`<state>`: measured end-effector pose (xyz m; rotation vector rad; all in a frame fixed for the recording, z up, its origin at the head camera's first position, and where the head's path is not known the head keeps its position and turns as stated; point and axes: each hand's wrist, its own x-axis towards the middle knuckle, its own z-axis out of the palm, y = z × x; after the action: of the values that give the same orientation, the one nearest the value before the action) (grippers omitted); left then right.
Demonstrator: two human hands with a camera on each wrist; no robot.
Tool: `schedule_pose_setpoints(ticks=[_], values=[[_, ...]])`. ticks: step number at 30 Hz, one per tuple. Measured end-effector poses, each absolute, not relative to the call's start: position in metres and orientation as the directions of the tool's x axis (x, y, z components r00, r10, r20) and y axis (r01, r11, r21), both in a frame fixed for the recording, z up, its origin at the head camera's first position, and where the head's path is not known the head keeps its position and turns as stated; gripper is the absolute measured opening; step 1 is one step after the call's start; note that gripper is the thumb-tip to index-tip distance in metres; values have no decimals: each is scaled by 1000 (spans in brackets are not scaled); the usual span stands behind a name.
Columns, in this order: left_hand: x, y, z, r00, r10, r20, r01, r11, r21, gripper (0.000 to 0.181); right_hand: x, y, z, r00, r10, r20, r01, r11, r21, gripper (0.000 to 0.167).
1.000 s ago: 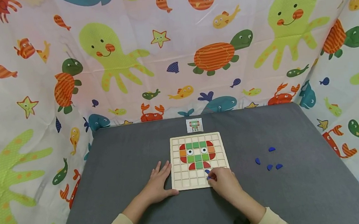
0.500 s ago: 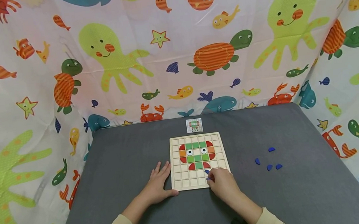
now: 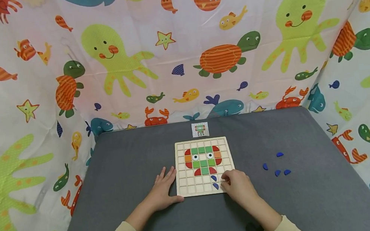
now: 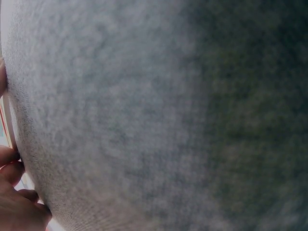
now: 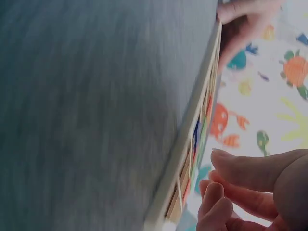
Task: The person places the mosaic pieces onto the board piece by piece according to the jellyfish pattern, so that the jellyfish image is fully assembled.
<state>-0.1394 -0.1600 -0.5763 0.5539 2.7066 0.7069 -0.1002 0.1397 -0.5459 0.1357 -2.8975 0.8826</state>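
Note:
A wooden grid board (image 3: 181, 168) lies flat on the table, with red, green and orange tiles and two eye tiles forming a face. Two blue rounded tiles, an upper blue tile (image 3: 214, 178) and a lower blue tile (image 3: 215, 186), sit in squares near its lower right. My left hand (image 3: 160, 191) rests at the board's left edge, fingers spread and thumb by the near corner. Over the lower right corner is my right hand (image 3: 240, 187), its fingers loosely bent. Nothing shows between thumb and fingers of the right hand (image 5: 255, 187) in the right wrist view.
Several loose blue tiles (image 3: 277, 172) lie on the grey table (image 3: 135, 158) to the right. Beyond the board is a small picture card (image 3: 200, 129). A curtain (image 3: 178, 56) printed with sea animals hangs behind and at both sides.
My right hand has let go of the lower blue tile and drawn off to the right, leaving both blue tiles in plain sight. The left hand stays in place.

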Motion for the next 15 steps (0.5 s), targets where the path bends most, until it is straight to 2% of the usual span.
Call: schedule_pose_setpoints(ticks=[15], values=[[-139,-159,-576,-885,432,-171,293,804,517,109,-117,238,-531,-983,89,158,-4,859,-512,17]])
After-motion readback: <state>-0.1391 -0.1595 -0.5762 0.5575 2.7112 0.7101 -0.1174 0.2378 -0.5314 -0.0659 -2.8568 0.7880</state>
